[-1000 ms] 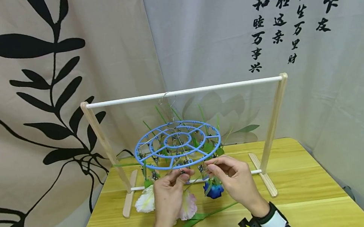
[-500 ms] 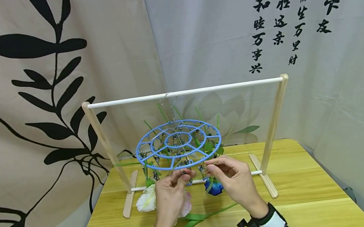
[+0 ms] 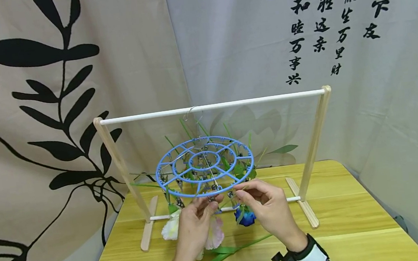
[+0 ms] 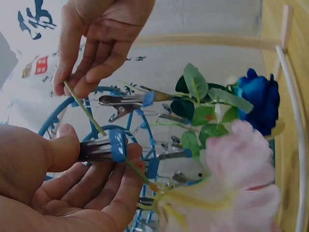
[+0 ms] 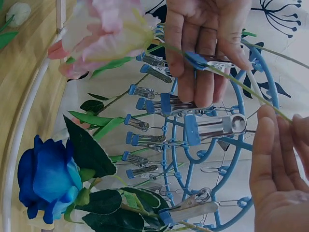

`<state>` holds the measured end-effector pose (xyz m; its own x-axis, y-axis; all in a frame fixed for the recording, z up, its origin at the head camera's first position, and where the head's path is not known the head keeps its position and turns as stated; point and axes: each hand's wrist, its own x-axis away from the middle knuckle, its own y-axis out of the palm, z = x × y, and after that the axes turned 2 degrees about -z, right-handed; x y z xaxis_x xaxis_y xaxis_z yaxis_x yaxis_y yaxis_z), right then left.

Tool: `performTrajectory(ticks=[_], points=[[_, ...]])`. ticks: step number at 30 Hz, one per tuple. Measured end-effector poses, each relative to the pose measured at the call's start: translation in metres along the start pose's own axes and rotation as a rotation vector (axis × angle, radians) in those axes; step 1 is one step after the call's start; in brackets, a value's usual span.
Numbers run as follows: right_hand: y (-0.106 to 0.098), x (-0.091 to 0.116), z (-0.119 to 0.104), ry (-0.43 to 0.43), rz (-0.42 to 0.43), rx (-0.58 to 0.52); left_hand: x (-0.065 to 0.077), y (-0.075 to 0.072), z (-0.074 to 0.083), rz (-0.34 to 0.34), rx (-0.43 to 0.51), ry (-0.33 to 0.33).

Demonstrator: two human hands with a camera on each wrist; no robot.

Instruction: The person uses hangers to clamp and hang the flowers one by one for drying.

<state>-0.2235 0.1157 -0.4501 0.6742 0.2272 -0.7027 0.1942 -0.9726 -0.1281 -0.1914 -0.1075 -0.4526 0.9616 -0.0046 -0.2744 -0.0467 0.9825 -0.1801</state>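
A blue round clip hanger point(image 3: 185, 193) hangs by its hook from the white rod. The left hand point(image 3: 194, 226), below its front rim, pinches a metal clip with blue tips point(image 4: 104, 147) between thumb and fingers. Through that clip's tips runs the thin green stem point(image 4: 87, 110) of a pink artificial flower point(image 4: 244, 166), whose bloom hangs below. The right hand point(image 3: 268, 206) pinches the stem's free end between thumb and forefinger, right of the clip. Close by, a blue rose point(image 5: 48, 176) with dark leaves hangs from another clip. A white flower point(image 3: 171, 228) hangs left of the left hand.
The wooden stand point(image 3: 317, 134) with its white top rod point(image 3: 260, 99) rises on both sides. On the yellow wood-grain table point(image 3: 360, 216), a green stem with leaves point(image 3: 224, 255) lies in front. More clips point(image 5: 137, 137) with stems hang around the hanger. A printed curtain point(image 3: 229, 36) stands behind.
The left wrist has shifted slightly left and down while its fingers stay at the clip. The white flower has swung a little to the right. The right hand has barely moved.
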Motion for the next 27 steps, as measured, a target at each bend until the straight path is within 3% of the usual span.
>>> performTrajectory(ticks=[10, 17, 27], points=[[0.001, 0.002, 0.000, 0.001, -0.023, -0.004, 0.005, -0.006, -0.004, -0.017, -0.135, 0.011], [-0.008, 0.017, 0.009, 0.002, -0.031, 0.114, 0.008, -0.016, -0.008, 0.020, -0.213, 0.025], [-0.042, 0.056, 0.036, 0.233, -0.128, 0.436, 0.013, -0.032, -0.012, 0.067, -0.261, 0.049]])
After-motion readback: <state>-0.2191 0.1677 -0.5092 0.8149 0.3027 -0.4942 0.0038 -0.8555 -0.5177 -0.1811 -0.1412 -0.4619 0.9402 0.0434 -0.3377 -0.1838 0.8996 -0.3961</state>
